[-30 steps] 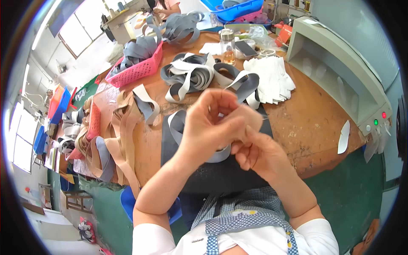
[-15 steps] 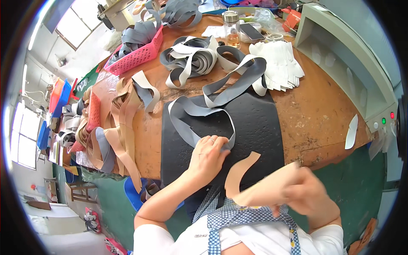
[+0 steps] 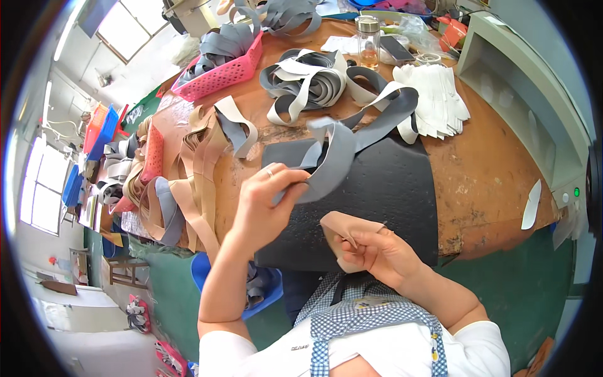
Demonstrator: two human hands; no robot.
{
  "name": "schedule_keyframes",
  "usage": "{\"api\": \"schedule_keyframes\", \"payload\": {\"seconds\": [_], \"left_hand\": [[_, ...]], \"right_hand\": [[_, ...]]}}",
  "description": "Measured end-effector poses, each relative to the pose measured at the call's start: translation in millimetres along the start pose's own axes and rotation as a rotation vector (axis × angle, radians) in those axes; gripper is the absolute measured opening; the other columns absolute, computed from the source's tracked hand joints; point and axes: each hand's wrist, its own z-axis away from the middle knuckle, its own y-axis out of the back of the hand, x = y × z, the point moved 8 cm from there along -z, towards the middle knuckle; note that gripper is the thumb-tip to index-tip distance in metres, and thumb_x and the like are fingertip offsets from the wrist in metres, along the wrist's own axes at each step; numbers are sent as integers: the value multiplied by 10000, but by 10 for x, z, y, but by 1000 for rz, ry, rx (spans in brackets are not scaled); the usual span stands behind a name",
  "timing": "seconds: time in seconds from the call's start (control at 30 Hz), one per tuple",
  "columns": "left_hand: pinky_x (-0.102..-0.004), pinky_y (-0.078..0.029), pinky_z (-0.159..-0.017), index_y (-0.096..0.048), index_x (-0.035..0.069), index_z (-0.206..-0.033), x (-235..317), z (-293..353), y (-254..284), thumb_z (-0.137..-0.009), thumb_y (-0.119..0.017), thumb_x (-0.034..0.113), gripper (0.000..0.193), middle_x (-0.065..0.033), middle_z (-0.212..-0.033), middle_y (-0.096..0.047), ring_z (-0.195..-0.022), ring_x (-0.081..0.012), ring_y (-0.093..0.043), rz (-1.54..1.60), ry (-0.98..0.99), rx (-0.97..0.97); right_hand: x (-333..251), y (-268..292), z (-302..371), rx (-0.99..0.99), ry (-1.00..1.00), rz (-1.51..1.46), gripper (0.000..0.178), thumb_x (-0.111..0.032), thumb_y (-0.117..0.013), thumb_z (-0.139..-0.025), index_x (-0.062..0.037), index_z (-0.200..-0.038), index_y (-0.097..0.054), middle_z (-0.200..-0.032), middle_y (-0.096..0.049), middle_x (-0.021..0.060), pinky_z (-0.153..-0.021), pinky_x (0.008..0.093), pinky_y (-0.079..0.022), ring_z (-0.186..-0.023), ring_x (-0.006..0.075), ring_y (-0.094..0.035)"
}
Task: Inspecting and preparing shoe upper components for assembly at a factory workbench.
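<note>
Cluttered with cut strips, the wooden workbench (image 3: 490, 169) carries a black mat (image 3: 383, 188) near its front edge. Above the mat a grey strip (image 3: 333, 163) is pinched by the left hand (image 3: 267, 204), lifted clear for handling. A tan piece (image 3: 342, 229) is gripped by the right hand (image 3: 374, 251), kept near the body.

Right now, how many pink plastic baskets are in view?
2. One pink basket sits at the table's far left, filled with grey strips. A second, smaller pink basket stands on edge at the left rim among the tan strips. Others may be hidden under the piles.
</note>
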Motion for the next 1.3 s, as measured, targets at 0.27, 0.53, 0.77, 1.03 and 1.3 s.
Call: {"api": "schedule_keyframes", "payload": {"seconds": [0.27, 0.53, 0.77, 1.03, 1.3], "left_hand": [[-309, -533, -692, -666, -2, -988, 101, 570, -417, -823, -741, -27, 183, -111, -881, -676, -756, -201, -665, 29, 128, 147], [-185, -473, -586, -632, 17, -835, -159, 815, -1056, -902, -770, 120, 185, 7, -746, -651, -675, -41, -598, 957, 614, 116], [-185, -448, -566, -668, 16, -877, -209, 836, -1142, -960, -704, 153, 164, -24, -739, -674, -624, -52, -583, 926, 676, -46], [-213, -443, -540, -686, -14, -861, -365, 555, -842, -1051, -533, 234, 348, -62, -714, -698, -573, -70, -557, 680, 706, -155], [-420, -480, -957, -636, 47, -1120, -1963, -93, -100, -845, -764, 385, 454, -153, -1096, -657, -1113, -351, -607, -300, 741, -42]], "right_hand": [[-176, 226, 98, 132, 258, 144, 259, 14, -701, -899, -3, -1156, -679, -1012, -708, 76, -815, 290, -583, -924, 151, -684], [-188, 27, 63, 183, 527, 440, 263, 26, -717, -882, 10, -1141, -677, -1044, -711, 77, -784, 285, -582, -930, 156, -688], [-281, 120, 10, 120, 492, 579, 273, 6, -708, -893, 14, -1162, -659, -969, -711, 59, -671, 259, -554, -781, 134, -674], [-333, 307, 64, 224, 491, 686, 256, 16, -703, -902, 22, -1156, -672, -896, -705, 58, -605, 256, -550, -720, 122, -658], [-458, -483, 33, 243, 1280, 1750, 248, -83, -719, -897, -10, -1132, -686, -1038, -715, 136, -809, 387, -546, -922, 311, -702]]}}
